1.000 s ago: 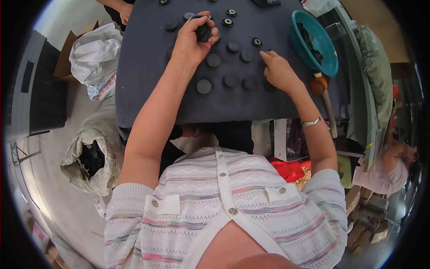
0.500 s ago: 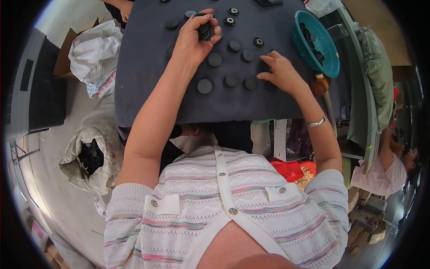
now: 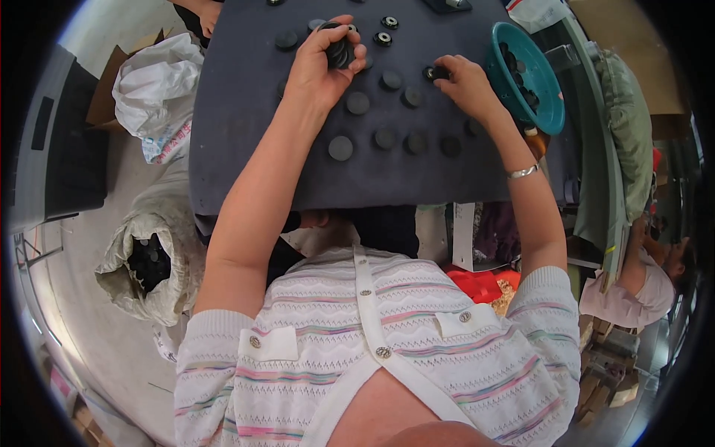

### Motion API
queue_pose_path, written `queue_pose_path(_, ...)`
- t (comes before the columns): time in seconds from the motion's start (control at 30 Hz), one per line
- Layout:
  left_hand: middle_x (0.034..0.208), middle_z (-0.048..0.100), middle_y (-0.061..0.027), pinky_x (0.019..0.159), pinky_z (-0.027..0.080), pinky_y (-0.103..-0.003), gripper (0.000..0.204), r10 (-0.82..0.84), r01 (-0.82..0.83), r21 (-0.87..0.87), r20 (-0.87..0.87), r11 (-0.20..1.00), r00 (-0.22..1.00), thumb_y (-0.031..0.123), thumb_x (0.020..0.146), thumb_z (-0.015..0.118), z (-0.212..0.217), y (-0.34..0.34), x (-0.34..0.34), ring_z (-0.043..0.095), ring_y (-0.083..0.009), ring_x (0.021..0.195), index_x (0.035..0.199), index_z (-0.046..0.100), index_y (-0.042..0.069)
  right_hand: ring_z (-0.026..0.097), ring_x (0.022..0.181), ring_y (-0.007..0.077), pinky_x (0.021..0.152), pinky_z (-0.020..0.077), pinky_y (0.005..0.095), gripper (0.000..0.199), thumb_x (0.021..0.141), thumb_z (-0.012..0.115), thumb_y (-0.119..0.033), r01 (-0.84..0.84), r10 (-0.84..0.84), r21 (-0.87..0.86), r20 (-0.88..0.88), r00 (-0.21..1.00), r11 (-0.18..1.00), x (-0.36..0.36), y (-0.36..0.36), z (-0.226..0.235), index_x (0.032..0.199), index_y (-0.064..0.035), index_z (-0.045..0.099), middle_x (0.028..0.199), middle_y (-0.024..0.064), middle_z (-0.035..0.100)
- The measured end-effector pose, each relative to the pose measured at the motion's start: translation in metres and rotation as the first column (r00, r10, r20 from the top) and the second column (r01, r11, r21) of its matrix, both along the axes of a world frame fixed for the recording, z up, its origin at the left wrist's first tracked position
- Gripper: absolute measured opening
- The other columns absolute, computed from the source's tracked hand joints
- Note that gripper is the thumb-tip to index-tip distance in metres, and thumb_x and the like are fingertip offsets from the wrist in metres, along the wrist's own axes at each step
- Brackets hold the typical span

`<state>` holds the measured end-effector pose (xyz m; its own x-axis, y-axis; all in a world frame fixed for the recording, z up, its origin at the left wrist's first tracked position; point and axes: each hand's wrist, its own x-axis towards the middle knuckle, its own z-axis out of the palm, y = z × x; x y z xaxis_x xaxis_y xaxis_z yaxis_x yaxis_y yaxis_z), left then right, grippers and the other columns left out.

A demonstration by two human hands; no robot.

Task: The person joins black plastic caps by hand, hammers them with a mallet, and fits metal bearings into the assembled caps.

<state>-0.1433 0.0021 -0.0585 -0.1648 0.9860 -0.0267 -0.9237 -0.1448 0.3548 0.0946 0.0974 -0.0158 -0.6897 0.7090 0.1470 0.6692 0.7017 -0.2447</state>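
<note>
My left hand (image 3: 322, 63) is closed around several stacked black discs (image 3: 340, 55) above the far half of the dark table. Over the table to the right, my right hand (image 3: 460, 80) pinches a black disc (image 3: 439, 73) between thumb and fingers; a pale ring shows at its left edge, and the fingers partly hide it. Plain black discs lie flat in loose rows, such as one nearest me (image 3: 340, 148) and one further right (image 3: 415, 143). Beyond my left hand lie black discs with shiny metal centres, one of them plainly visible (image 3: 383, 39).
A teal plastic basin (image 3: 553, 112) with black pieces inside stands at the table's right side, a brown rounded object partly hidden beside it. On the floor at left sit an open sack of black pieces (image 3: 151, 261) and a white bag (image 3: 158, 86). Another person (image 3: 633, 290) is at far right.
My right hand has moved away from me, from the front discs to the metal-centred disc, and now pinches a black disc there. The left hand has stayed nearly still with its stack.
</note>
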Motion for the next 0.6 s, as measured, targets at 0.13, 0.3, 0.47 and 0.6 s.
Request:
queue_pose_path(0.13, 0.084, 0.056, -0.0137, 0.054, 0.039, -0.031, 0.025, 0.024, -0.024, -0.041, 0.007, 0.999, 1.000, 0.006, 0.083, 0.056, 0.001, -0.001, 0.001, 0.052, -0.0252, 0.069, 0.107, 0.055, 0.000, 0.060, 0.094, 0.0346, 0.083, 0.0487, 0.0396, 0.032, 0.078, 0.067, -0.010, -0.030, 0.027, 0.018, 0.157, 0.987, 0.999, -0.003, 0.016, -0.010, 0.108, -0.0025, 0.062, 0.101, 0.0169, 0.061)
queue_pose_path(0.3, 0.084, 0.057, -0.0136, 0.052, 0.039, -0.030, 0.025, -0.015, 0.015, -0.003, 0.023, 1.000, 1.000, 0.007, 0.083, 0.058, 0.001, -0.001, -0.001, 0.052, -0.0243, 0.068, 0.107, 0.055, 0.001, 0.060, 0.095, 0.0346, 0.084, 0.0487, 0.0398, 0.028, 0.079, 0.067, -0.010, -0.054, 0.053, -0.003, 0.174, 0.983, 0.999, -0.010, 0.025, -0.011, 0.105, -0.0015, 0.064, 0.098, 0.0176, 0.062)
queue_pose_path(0.47, 0.083, 0.057, -0.0131, 0.048, 0.037, -0.028, 0.025, -0.106, 0.106, 0.013, -0.004, 0.994, 0.994, 0.015, 0.086, 0.056, 0.002, 0.001, -0.004, 0.052, -0.0225, 0.065, 0.107, 0.056, 0.002, 0.061, 0.094, 0.0350, 0.083, 0.0486, 0.0402, 0.027, 0.075, 0.070, -0.015, -0.073, 0.064, 0.038, 0.194, 0.979, 0.997, -0.015, 0.031, -0.005, 0.098, -0.0012, 0.066, 0.096, 0.0179, 0.064)
queue_pose_path(0.6, 0.084, 0.059, -0.0153, 0.044, 0.036, -0.026, 0.034, -0.332, 0.333, 0.078, -0.025, 0.940, 0.943, 0.021, 0.085, 0.053, -0.004, -0.002, -0.003, 0.052, -0.0209, 0.061, 0.113, 0.055, 0.001, 0.061, 0.085, 0.0364, 0.077, 0.0496, 0.0416, 0.027, 0.074, 0.071, -0.020, -0.089, 0.092, -0.025, 0.308, 0.947, 0.996, -0.016, 0.031, -0.001, 0.094, -0.0013, 0.066, 0.093, 0.0190, 0.063)
